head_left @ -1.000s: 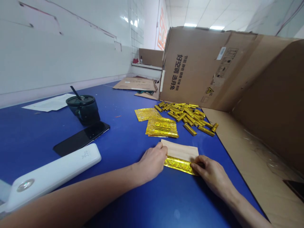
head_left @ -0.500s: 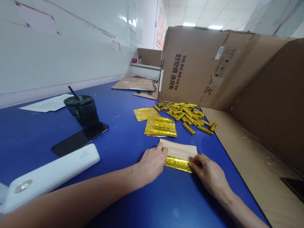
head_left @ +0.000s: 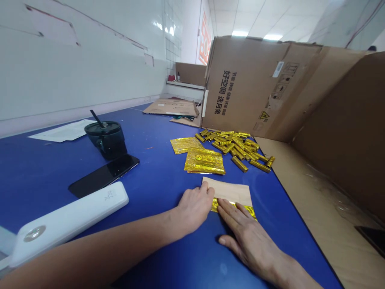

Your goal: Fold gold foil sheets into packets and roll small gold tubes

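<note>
Gold foil strip [head_left: 214, 205] lies along the lower edge of a tan paper sheet [head_left: 228, 190] on the blue table [head_left: 39, 180]. The left hand [head_left: 194, 210] presses the sheet's edge, the right hand [head_left: 248, 241] lies flat on the foil; neither grips. A cardboard carton [head_left: 240, 80] printed "好空调" stands behind gold foil rolls [head_left: 231, 146].

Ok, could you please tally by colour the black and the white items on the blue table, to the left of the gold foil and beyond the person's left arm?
Black: 2 (mug, phone)
White: 2 (plastic case, paper sheet)
Total: 4
</note>
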